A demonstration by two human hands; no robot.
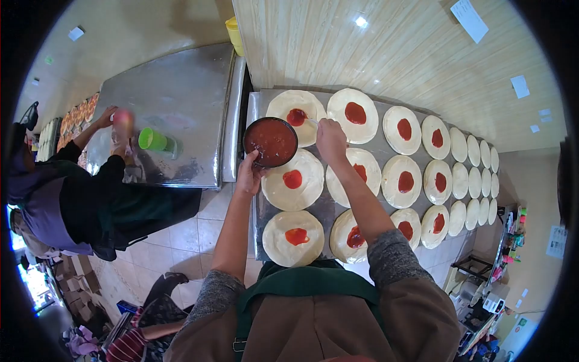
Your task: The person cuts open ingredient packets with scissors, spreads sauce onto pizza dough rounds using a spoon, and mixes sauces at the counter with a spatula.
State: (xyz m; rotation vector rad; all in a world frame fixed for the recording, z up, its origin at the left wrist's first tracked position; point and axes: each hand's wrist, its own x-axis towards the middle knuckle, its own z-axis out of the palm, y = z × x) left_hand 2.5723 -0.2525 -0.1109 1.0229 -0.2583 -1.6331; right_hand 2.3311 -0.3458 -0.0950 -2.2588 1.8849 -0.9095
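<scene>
Left hand [248, 174]: gripping the bowl [271, 142] — centre of frame
Right hand [331, 140]: pinching a spoon [312, 122] over upper-centre dough [310, 104]
Sauce [296, 117]: red on that round
Co-worker [78, 193]: over there — frame left

The bare left forearm [231, 238] reaches forward, the left hand [248, 174] gripping with its thumb on top. The right forearm [367, 196] slants inward, the right hand [331, 140] slightly farther forward, fingers curled tight.
</scene>
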